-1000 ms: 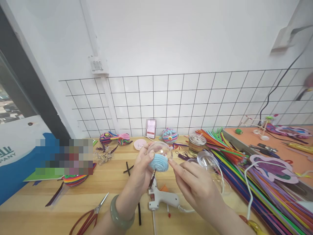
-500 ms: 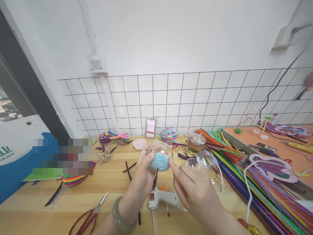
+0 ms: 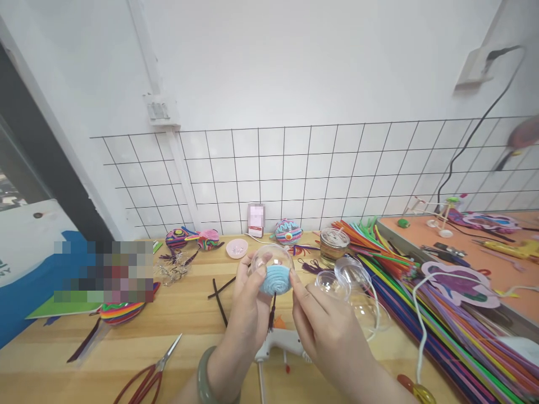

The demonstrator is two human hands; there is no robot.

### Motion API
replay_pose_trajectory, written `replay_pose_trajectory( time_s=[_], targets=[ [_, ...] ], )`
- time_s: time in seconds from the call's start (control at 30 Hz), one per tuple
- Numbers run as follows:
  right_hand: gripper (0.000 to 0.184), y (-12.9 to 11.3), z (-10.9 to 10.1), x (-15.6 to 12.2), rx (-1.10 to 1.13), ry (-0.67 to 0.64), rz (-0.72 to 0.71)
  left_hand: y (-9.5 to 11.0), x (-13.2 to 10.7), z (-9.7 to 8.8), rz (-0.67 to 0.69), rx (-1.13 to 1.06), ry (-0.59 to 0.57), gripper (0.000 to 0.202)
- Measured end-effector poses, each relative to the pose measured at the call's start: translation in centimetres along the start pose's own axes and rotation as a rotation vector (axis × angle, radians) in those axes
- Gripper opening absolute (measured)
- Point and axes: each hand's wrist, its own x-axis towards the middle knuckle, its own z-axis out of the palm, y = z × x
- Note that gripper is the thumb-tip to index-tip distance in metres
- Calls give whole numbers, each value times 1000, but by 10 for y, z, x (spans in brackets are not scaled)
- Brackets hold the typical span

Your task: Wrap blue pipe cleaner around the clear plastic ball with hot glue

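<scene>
My left hand (image 3: pixel 251 300) is closed round the left side of a clear plastic ball (image 3: pixel 273 253), thumb across its front. A light-blue fuzzy chenille stem (image 3: pixel 275 279) is coiled in rings over the ball's lower part, and a dark tassel (image 3: pixel 272 318) dangles beneath. At the coil's right edge, my right hand (image 3: pixel 326 322) presses with the index fingertip while the other fingers curl in; its thumb is mostly hidden. Below the hands lies a white glue gun (image 3: pixel 280 340), partly covered by my right hand. Red-handled scissors (image 3: pixel 154 373) rest at the front left.
Clear plastic half-shells (image 3: pixel 353 275) and a glass jar (image 3: pixel 334 244) stand to the right. Bundles of coloured chenille stems (image 3: pixel 425 331) run along the right side. A pink dish (image 3: pixel 236 248), a phone (image 3: pixel 256 219) and a decorated ball (image 3: pixel 288 231) line the wall.
The view has shifted slightly to the right. Both hands keep their grip on the ball, which is tilted a little differently, with the tassel hanging straighter beneath it.
</scene>
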Motion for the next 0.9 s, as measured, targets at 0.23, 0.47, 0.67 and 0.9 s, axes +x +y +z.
replay_pose_trajectory(
  time_s=[0.23, 0.47, 0.67, 0.9],
  targets=[
    [36, 2, 4, -1, 36, 38, 12, -4, -2, 3, -45, -77, -3, 34],
    [34, 7, 10, 0, 29, 31, 34, -12, -3, 4, -65, -104, 2, 30],
    [36, 7, 13, -1, 23, 8, 53, -13, -3, 7, -85, -140, 64, 29],
    [42, 5, 12, -2, 17, -53, 57, -10, -2, 6, -93, -135, 58, 31]
  ],
)
